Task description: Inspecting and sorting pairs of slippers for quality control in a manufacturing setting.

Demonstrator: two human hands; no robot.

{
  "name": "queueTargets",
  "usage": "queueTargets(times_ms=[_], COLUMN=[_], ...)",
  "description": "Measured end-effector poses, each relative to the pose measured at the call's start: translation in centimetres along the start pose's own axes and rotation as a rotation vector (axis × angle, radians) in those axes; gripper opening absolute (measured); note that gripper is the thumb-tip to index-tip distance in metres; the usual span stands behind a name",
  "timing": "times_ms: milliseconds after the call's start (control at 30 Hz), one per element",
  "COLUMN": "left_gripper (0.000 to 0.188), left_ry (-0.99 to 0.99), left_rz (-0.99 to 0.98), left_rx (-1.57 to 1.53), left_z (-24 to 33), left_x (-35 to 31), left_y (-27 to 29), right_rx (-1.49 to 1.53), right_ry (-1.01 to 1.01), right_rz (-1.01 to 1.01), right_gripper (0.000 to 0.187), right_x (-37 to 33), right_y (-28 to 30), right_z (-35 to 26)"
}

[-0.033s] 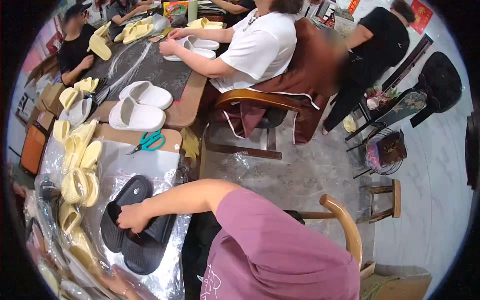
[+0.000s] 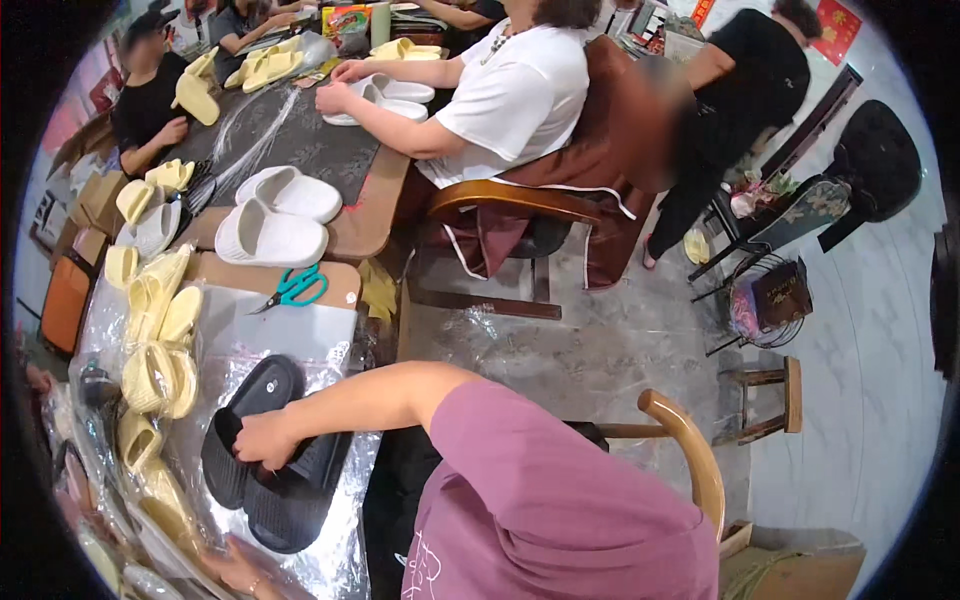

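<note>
A pair of black slide slippers [image 2: 275, 385] lies side by side on clear plastic film at the near table edge. My right hand [image 2: 262, 440] reaches across from the mauve sleeve, its fingers curled closed at the strap of the farther slipper. Part of that strap is hidden under the hand. Low at the left, my left hand [image 2: 240, 570] shows only in part beside the film and pale yellow slippers, and its fingers are too unclear to read. Teal-handled scissors [image 2: 298, 287] lie beyond the black pair.
Yellow slippers [image 2: 160, 378] in plastic line the table's left side. White slippers [image 2: 270, 232] stand farther up. A person in white [image 2: 515, 95] handles another white pair. A wooden chair arm [image 2: 685, 450] curves behind me. A low stool [image 2: 765, 400] stands at the right.
</note>
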State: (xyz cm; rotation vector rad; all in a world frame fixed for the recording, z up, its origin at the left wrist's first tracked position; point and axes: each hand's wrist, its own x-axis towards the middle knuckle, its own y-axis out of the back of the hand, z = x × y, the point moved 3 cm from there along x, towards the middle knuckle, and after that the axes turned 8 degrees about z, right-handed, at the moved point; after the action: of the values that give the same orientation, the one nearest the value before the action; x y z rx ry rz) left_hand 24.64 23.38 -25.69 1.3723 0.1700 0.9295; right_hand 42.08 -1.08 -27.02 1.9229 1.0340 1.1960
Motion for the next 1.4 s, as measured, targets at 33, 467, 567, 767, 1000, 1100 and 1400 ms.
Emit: queueTargets(times_ms=[33,467,567,767,1000,1100,1400], left_gripper=[0.069,0.049,0.052,0.055,0.049,0.049,0.058], left_ry=[0.161,-0.618,-0.729,-0.531,-0.8,-0.486,-0.652], left_rz=[-0.086,0.126,0.003,-0.069,0.256,-0.489,-0.184], left_rx=[0.11,-0.055,0.45,0.52,0.488,-0.061,0.129], left_z=[0.6,6.0,4.9,4.9,5.5,3.6,1.0], left_x=[-0.1,-3.0,-2.6,-0.8,-3.4,-4.3,-5.4], left_y=[-0.1,3.5,0.9,3.4,4.2,1.4,-0.6], right_rx=[-0.01,-0.058,-0.06,-0.044,-0.03,-0.032,-0.111], right_ry=[-0.001,-0.047,-0.048,-0.038,-0.056,-0.032,0.034], right_rz=[-0.014,-0.033,-0.075,-0.027,-0.008,0.028,0.019], right_gripper=[0.033,0.032,0.035,0.037,0.036,0.037,0.03], right_x=[0.0,0.1,0.1,0.0,-0.2,-0.4,1.8], right_y=[0.0,-0.3,-0.4,0.2,0.4,0.4,1.4], right_z=[0.1,-0.3,-0.2,-0.3,-0.6,-0.7,-2.3])
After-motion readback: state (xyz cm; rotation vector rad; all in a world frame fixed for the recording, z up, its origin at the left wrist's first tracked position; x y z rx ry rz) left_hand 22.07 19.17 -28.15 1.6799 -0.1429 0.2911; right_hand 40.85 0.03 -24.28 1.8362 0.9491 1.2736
